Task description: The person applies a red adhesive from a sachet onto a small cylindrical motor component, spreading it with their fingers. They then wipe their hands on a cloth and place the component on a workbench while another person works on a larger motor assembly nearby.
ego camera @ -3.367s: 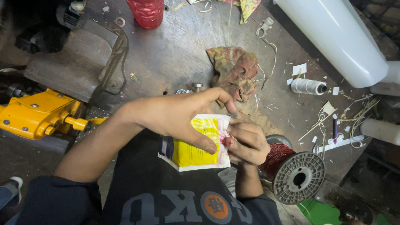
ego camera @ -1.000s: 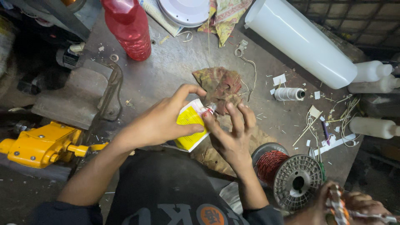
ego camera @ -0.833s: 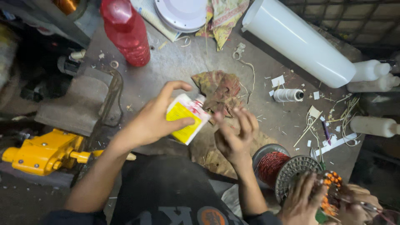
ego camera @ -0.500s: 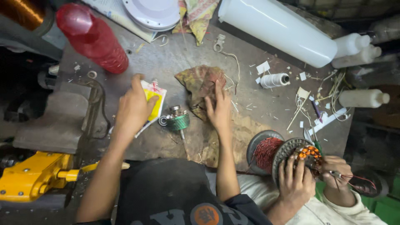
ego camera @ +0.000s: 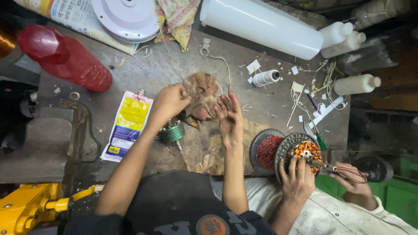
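1. Left hand (ego camera: 170,101) curled shut on the left edge of the rag (ego camera: 201,89), with cloth bunched under the fingers. Right hand (ego camera: 229,116) spread wide and holding nothing, fingers straight and pointing away from the body. Touching the rag's right edge or just beside it; hard to tell from this angle.
2. Rag crumpled on the desk (ego camera: 174,65), about midway across, between the two hands and just beyond a small green coil (ego camera: 173,132).
3. Likely soft, limp and light, stained and worn, perhaps greasy to the touch. Nothing in it to break. Bound to sag and drag rather than lift in one piece. Best taken by pinching a bunched fold or an edge, and any spot would give a grip.
4. No true front or tip on such a heap. Roughly as wide as deep, with the longer stretch seemingly running from near left to far right. Folds fanned out toward the far side.
5. Green coil just beside the left wrist, its thin shaft pointing back toward the body. Small and stiff, probably dense for its size, with fine windings to spare.
6. Yellow pouch (ego camera: 128,124) flat on the desk left of the forearm, cap toward the far side. Another person's hand (ego camera: 297,180) on a wound motor part at the right, well apart.
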